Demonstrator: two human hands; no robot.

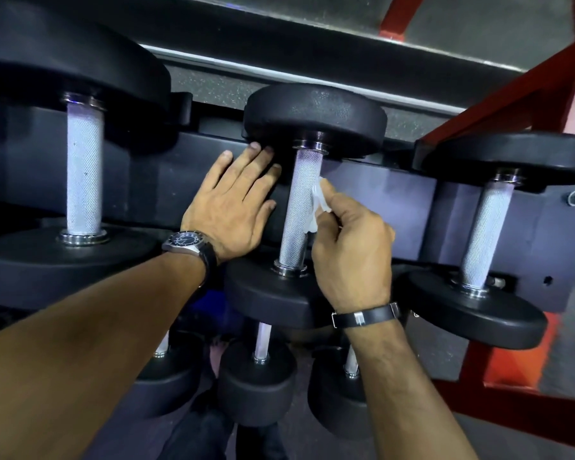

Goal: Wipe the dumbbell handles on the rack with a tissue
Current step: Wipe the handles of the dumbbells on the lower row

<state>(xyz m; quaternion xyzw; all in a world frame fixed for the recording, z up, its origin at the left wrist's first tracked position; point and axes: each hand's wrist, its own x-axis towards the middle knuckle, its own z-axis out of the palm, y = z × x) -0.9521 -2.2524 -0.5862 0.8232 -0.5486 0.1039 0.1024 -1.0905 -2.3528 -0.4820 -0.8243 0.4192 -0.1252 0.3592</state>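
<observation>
The right hand (pixel 352 257) pinches a crumpled white tissue (pixel 316 207) between curled fingers and thumb, holding it against the right side of the knurled handle (pixel 297 210) of the middle dumbbell (pixel 314 117) on the upper tier of the rack (pixel 392 207). The left hand (pixel 233 204) lies flat, fingers straight and together, just left of that handle, fingertips touching the far dumbbell head. A wristwatch (pixel 188 242) sits on the left wrist, a black band (pixel 365 315) on the right
</observation>
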